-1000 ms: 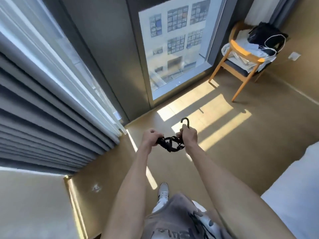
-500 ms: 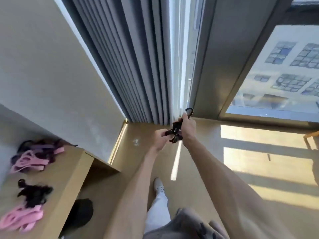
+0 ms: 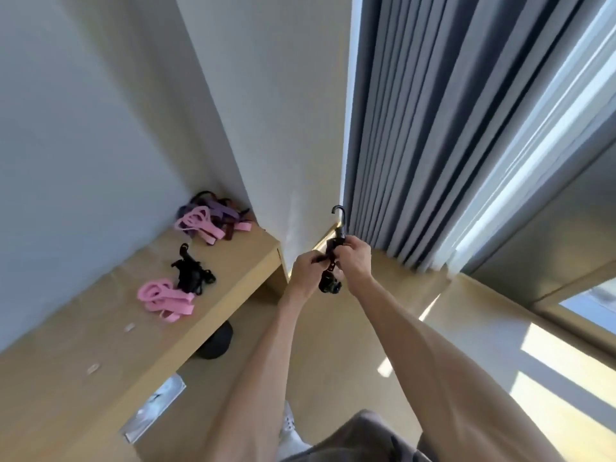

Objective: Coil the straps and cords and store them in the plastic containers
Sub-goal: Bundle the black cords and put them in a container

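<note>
Both my arms reach forward and slightly up, elbows almost straight, with my hands meeting in front of me above the floor, just past the end of the wooden desk [image 3: 213, 315]. My right hand [image 3: 356, 261] is curled around the upper part of the black cord [image 3: 330, 278], knuckles turned toward me, thumb side up; the cord's hook [image 3: 339, 213] sticks up out of that fist, its curve opening to the left. My left hand [image 3: 308, 270] sits just beside it, a little lower, fingers pinching the cord from the left side. A bundled loop of the cord hangs below, between my two wrists.

On the desk to my left lie a pink strap [image 3: 165, 300], a black tangle of cords [image 3: 191, 273] touching it, and farther back, against the wall, a pile of pink and purple straps [image 3: 210, 221]. Grey curtains [image 3: 433, 128] hang behind my hands.
</note>
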A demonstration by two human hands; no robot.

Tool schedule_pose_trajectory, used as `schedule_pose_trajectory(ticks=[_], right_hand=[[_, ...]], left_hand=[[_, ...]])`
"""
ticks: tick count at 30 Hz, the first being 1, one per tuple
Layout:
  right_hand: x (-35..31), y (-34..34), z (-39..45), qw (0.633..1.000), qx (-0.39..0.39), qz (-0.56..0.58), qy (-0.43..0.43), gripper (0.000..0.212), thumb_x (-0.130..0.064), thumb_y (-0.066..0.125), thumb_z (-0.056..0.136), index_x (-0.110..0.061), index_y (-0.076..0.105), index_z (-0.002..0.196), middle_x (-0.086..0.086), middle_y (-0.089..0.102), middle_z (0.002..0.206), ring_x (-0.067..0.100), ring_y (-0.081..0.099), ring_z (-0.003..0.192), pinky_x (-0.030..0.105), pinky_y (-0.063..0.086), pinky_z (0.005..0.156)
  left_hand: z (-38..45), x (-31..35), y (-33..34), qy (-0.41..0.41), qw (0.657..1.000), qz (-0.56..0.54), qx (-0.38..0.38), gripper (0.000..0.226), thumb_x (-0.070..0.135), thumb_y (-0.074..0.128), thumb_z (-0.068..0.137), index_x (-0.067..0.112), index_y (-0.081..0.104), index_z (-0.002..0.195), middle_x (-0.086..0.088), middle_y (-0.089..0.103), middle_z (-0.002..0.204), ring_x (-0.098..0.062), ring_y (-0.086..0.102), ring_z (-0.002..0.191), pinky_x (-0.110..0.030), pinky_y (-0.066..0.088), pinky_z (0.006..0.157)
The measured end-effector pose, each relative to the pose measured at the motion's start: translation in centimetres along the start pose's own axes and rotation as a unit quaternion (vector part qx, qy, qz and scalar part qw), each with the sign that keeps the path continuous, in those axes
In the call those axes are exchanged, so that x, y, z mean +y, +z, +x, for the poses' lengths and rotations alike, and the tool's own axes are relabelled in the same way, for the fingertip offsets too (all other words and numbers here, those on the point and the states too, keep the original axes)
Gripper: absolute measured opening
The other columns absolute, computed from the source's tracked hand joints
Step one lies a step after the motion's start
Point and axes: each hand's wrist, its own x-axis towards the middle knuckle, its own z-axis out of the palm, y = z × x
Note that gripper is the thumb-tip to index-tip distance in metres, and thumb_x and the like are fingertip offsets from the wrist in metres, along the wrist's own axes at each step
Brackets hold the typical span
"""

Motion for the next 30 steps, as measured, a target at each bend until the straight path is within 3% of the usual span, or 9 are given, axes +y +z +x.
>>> schedule_pose_trajectory(ticks=[3, 6, 11, 14, 18, 21, 25, 27, 30], right_hand=[[-1.2, 6.6, 0.0, 1.000, -0.019, 0.007, 0.001, 0.023, -0.005, 0.051, 0.068, -0.009, 0.067, 0.084, 0.011, 0.071, 0.082, 0.023, 0.064, 0.073, 0.036, 0.056, 0.064], [-2.3, 12.8, 0.0, 0.998, -0.036, 0.046, 0.020, 0.022, 0.001, 0.046, 0.070, -0.007, 0.065, 0.079, 0.013, 0.066, 0.077, 0.020, 0.058, 0.068, 0.034, 0.048, 0.062], [-3.7, 21.7, -0.5, 0.995, -0.059, 0.069, 0.050, 0.027, 0.006, 0.044, 0.068, -0.008, 0.066, 0.075, 0.008, 0.061, 0.066, 0.019, 0.053, 0.059, 0.030, 0.045, 0.056], [-3.5, 25.6, -0.3, 0.996, -0.059, 0.030, 0.059, 0.029, 0.005, 0.043, 0.073, -0.010, 0.067, 0.078, 0.009, 0.064, 0.074, 0.021, 0.052, 0.066, 0.031, 0.044, 0.059], [-1.5, 28.6, 0.4, 0.993, -0.055, -0.092, 0.048, 0.035, 0.002, 0.042, 0.079, -0.019, 0.069, 0.087, 0.004, 0.072, 0.086, 0.020, 0.062, 0.076, 0.027, 0.048, 0.061], [0.6, 31.1, 0.7, 0.969, -0.136, -0.202, 0.033, 0.036, 0.000, 0.044, 0.080, -0.015, 0.071, 0.098, 0.008, 0.071, 0.087, 0.023, 0.062, 0.080, 0.031, 0.050, 0.066], [2.4, 34.8, 1.7, 0.912, -0.242, -0.331, 0.006, 0.031, 0.001, 0.044, 0.078, -0.016, 0.067, 0.092, 0.007, 0.062, 0.080, 0.022, 0.054, 0.072, 0.025, 0.038, 0.051], [3.1, 36.4, 3.1, 0.898, -0.259, -0.355, 0.008, 0.024, 0.003, 0.045, 0.080, -0.009, 0.063, 0.090, 0.008, 0.057, 0.077, 0.025, 0.052, 0.073, 0.025, 0.035, 0.048], [3.6, 38.7, 5.2, 0.896, -0.266, -0.356, 0.002, 0.038, 0.008, 0.045, 0.082, -0.006, 0.063, 0.112, 0.009, 0.058, 0.086, 0.025, 0.054, 0.079, 0.022, 0.044, 0.053]], left_hand=[[0.7, -1.2, -6.0, -0.018, 0.997, -0.062, 0.037, 0.013, 0.019, 0.057, 0.081, 0.008, 0.063, 0.077, -0.005, 0.064, 0.073, -0.021, 0.060, 0.071, -0.038, 0.047, 0.072], [1.3, -3.2, -12.6, -0.039, 0.993, -0.109, 0.018, 0.009, 0.012, 0.058, 0.082, 0.006, 0.061, 0.076, -0.003, 0.057, 0.068, -0.015, 0.053, 0.065, -0.031, 0.038, 0.067], [0.3, -8.1, -20.3, -0.115, 0.990, 0.021, -0.081, 0.016, 0.021, 0.069, 0.086, 0.008, 0.060, 0.087, -0.006, 0.062, 0.089, -0.021, 0.057, 0.088, -0.035, 0.040, 0.086], [-0.2, -11.0, -23.7, -0.191, 0.981, -0.037, -0.012, 0.024, 0.016, 0.071, 0.087, 0.008, 0.066, 0.109, -0.017, 0.070, 0.112, -0.032, 0.064, 0.111, -0.044, 0.050, 0.094], [0.4, -12.8, -27.7, -0.254, 0.908, -0.297, 0.153, 0.034, 0.023, 0.074, 0.089, 0.002, 0.061, 0.113, -0.020, 0.069, 0.104, -0.030, 0.064, 0.094, -0.031, 0.054, 0.072], [2.1, -13.3, -29.4, -0.263, 0.885, -0.320, 0.214, 0.035, 0.022, 0.071, 0.093, -0.003, 0.058, 0.113, -0.023, 0.067, 0.111, -0.035, 0.066, 0.102, -0.040, 0.055, 0.092], [4.2, -12.9, -30.4, -0.251, 0.834, -0.425, 0.245, 0.020, 0.000, 0.055, 0.098, -0.005, 0.057, 0.118, -0.026, 0.065, 0.119, -0.038, 0.064, 0.113, -0.046, 0.056, 0.094], [5.4, -13.4, -31.2, -0.244, 0.840, -0.404, 0.268, 0.026, -0.008, 0.050, 0.095, -0.007, 0.059, 0.120, -0.026, 0.067, 0.114, -0.039, 0.064, 0.113, -0.047, 0.053, 0.099], [7.3, -14.1, -32.6, -0.256, 0.883, -0.260, 0.296, 0.029, -0.008, 0.052, 0.093, -0.007, 0.066, 0.119, -0.017, 0.068, 0.096, -0.027, 0.062, 0.091, -0.032, 0.054, 0.082]])
